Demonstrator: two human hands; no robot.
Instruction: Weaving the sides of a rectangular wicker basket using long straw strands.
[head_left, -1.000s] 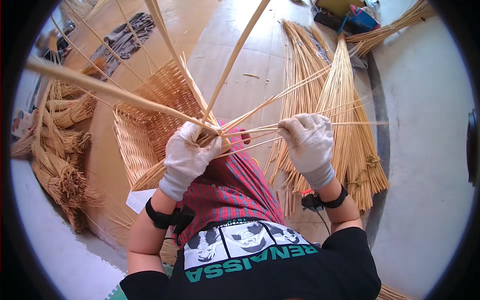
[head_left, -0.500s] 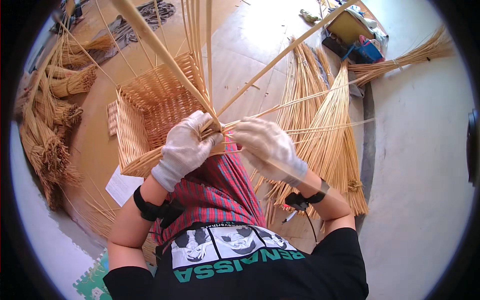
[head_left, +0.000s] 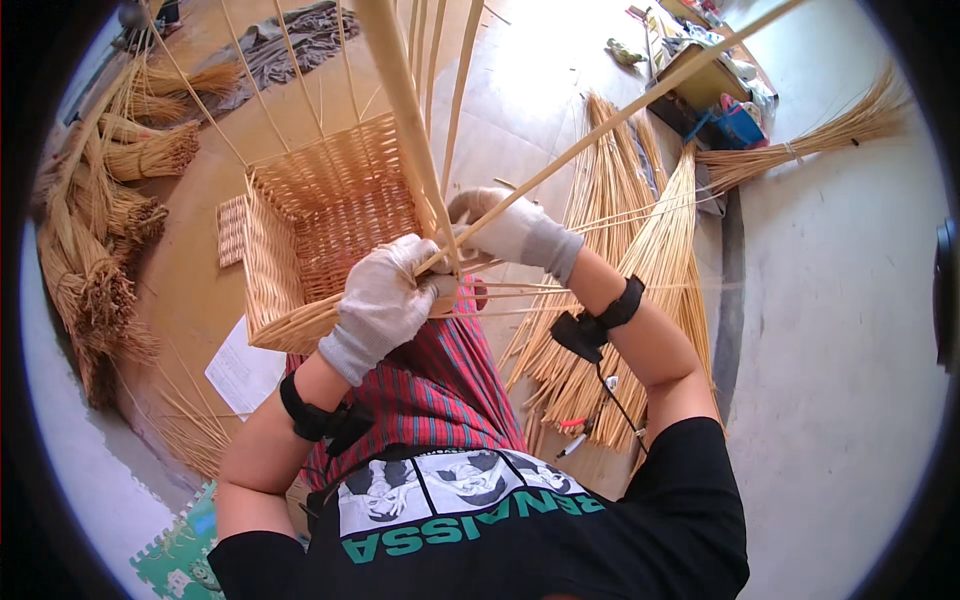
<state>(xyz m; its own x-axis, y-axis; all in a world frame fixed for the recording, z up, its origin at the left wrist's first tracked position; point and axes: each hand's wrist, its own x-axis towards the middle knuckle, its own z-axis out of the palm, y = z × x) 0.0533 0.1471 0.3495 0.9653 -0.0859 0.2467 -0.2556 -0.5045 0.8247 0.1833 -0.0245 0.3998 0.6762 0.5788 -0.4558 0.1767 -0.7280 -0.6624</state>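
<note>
Head view shows the honey-coloured, box-shaped wicker basket point(head_left: 270, 265) just beyond the red plaid cloth point(head_left: 440, 400) over our lap, its open side toward us; what bears its weight is hidden. Our white-gloved left hand point(head_left: 390, 290) pinches the basket's near right corner between thumb and fingers; our white-gloved right hand point(head_left: 500, 225) curls its fingers behind the thick, pale, upright cane point(head_left: 414, 120) at that same corner, and we cannot tell what, if anything, it grips.

The corner looks like the weak point; if our left pinch slackens while we pull, the weave there could loosen and the basket could twist. A long, straight, slanting tan cane point(head_left: 620, 128) crosses in front of our right hand; a hard tug against it could lever the corner out of shape, and too sharp a bend, or dry fibre, could crack either cane. The thin straw-coloured strands point(head_left: 530, 290) trailing right pass over the fanned bundles of golden reeds point(head_left: 640, 330) on the floor; they could snag there, or catch the thin black cable point(head_left: 620, 400) hanging from our right wrist strap, and jerk our work sideways.
</note>
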